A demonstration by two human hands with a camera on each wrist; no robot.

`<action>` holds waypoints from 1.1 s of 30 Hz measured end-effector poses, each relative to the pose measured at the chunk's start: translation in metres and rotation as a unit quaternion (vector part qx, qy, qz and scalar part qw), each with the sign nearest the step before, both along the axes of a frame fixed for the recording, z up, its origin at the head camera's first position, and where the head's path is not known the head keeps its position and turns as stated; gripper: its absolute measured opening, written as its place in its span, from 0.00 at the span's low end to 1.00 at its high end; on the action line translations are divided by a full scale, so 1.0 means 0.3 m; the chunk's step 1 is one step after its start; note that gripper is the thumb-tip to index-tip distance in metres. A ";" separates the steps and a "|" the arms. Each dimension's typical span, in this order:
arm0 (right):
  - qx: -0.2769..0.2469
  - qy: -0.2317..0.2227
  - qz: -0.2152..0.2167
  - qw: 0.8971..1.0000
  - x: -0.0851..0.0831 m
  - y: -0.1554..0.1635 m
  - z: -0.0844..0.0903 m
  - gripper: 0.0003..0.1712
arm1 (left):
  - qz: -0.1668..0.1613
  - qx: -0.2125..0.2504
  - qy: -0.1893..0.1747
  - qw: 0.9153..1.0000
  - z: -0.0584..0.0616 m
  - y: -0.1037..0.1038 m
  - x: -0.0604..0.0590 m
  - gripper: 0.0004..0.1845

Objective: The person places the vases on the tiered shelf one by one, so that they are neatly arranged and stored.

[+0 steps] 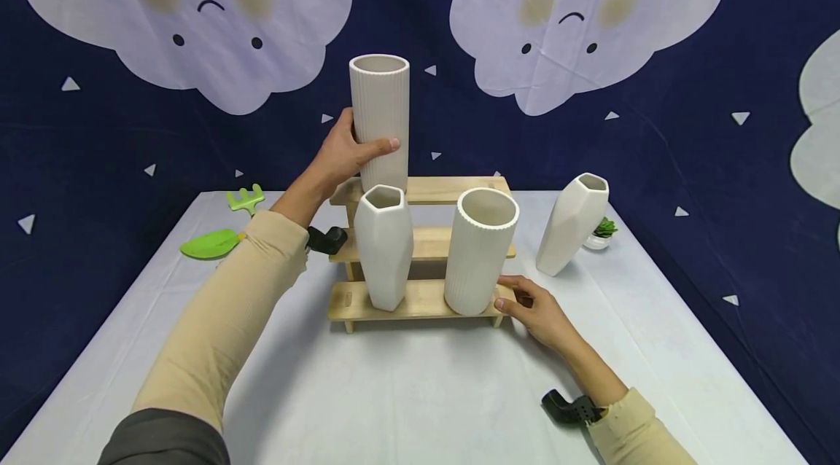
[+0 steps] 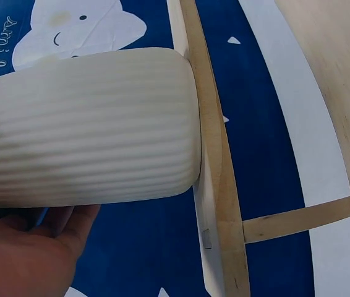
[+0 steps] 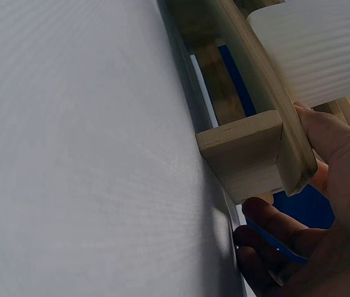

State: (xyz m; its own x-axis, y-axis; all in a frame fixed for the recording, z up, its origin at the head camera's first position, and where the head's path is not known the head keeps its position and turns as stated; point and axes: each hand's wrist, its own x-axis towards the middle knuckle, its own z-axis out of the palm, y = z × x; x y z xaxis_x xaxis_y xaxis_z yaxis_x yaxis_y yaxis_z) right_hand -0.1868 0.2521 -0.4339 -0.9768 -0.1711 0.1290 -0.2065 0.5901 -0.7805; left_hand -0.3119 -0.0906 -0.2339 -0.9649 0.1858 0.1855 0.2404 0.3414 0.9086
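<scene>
My left hand (image 1: 354,148) grips a tall ribbed white vase (image 1: 380,100), thumb across its front. In the left wrist view the ribbed vase's (image 2: 88,124) base meets the top board of a three-tier wooden stand (image 1: 453,189). On the bottom tier stand a faceted white vase (image 1: 384,246), left, and a wider ribbed white vase (image 1: 482,254), right. My right hand (image 1: 534,312) holds the right end of that tier. In the right wrist view its thumb (image 3: 329,130) lies on the board (image 3: 274,93), with fingers curled below and behind.
Another faceted white vase (image 1: 572,224) stands on the white-covered table (image 1: 407,392) right of the stand, before a small potted plant (image 1: 602,229). A green toy shovel (image 1: 210,244) and rake (image 1: 246,199) lie at left. A dark blue cloud-patterned backdrop (image 1: 407,6) hangs behind.
</scene>
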 end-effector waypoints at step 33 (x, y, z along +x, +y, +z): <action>-0.006 -0.010 0.003 1.000 0.027 -0.025 0.041 0.25 | -0.004 -0.003 0.018 1.000 -0.023 -0.078 0.051 0.46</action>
